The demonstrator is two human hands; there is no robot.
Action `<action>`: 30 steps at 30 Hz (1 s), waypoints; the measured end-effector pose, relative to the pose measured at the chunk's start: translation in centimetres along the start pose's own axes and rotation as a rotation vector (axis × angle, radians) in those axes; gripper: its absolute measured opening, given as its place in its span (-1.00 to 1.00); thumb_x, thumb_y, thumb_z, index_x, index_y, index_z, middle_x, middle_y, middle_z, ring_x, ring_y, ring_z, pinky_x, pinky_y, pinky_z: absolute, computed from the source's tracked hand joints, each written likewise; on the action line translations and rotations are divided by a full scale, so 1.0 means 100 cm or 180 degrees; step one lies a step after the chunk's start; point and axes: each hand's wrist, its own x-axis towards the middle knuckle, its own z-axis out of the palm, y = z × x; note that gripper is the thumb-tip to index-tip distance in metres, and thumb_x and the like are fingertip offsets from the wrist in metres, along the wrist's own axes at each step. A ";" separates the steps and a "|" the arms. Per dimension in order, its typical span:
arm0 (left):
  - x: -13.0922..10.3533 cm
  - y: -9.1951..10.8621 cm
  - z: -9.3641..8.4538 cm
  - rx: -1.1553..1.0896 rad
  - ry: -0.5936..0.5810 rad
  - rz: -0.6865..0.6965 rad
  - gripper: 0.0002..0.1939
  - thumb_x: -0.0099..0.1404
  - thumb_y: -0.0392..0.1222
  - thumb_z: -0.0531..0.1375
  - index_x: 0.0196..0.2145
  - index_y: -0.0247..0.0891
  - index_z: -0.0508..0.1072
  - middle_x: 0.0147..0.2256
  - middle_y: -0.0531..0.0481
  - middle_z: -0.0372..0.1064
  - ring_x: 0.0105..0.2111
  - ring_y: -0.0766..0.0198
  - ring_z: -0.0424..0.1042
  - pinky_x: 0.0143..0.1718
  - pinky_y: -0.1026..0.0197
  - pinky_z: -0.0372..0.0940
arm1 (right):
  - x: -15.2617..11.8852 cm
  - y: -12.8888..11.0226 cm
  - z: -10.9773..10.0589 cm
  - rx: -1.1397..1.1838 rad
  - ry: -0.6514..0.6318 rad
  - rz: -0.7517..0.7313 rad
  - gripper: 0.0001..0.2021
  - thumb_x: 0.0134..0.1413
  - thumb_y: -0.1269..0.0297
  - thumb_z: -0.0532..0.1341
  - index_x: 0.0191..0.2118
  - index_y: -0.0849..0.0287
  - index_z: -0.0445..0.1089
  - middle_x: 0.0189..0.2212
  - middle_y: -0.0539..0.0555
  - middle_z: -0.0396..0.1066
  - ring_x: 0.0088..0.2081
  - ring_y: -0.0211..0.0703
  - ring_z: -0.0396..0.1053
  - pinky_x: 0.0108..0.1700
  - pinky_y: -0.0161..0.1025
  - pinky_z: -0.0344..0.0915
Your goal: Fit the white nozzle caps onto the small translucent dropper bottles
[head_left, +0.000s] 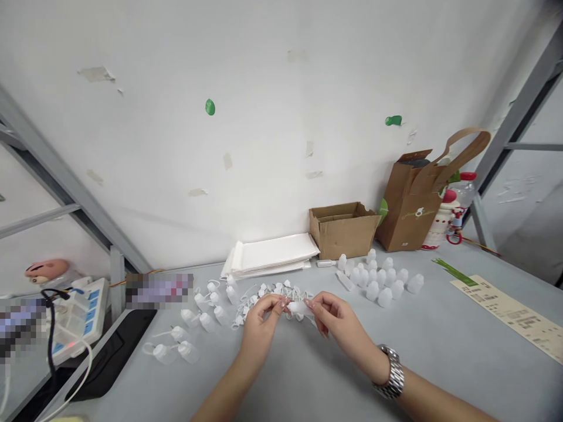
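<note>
In the middle of the table, my right hand (332,313) holds a small translucent plastic bottle (299,308) lying sideways between its fingers. My left hand (266,313) is closed in a pinch at the bottle's left end; what its fingertips grip there is mostly hidden. Just behind both hands lies a pile of small white caps with strap loops (264,293). To the left stand several small bottles with caps and thin tips (206,321), some with loops hanging off. On the right, several uncapped translucent bottles (385,297) stand in a loose group.
White padded envelopes (277,253) lie along the wall beside an open cardboard box (345,231). A brown paper bag (409,205) stands at the back right, near printed paper strips (514,310). At left are a black phone-like slab (114,351) and a power strip (85,316) with cables.
</note>
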 end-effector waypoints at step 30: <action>-0.002 0.003 0.006 -0.0115 -0.0077 -0.0232 -0.71 0.18 -0.01 0.11 -0.57 -0.24 0.35 -0.53 0.06 0.29 -0.41 0.24 0.31 -0.29 0.25 0.19 | 0.001 0.002 0.001 0.0067 0.0000 -0.0024 -0.57 -0.02 -0.14 0.13 -0.58 0.14 0.15 -0.76 -0.14 0.13 -0.68 -0.35 0.07 -0.56 -0.35 0.06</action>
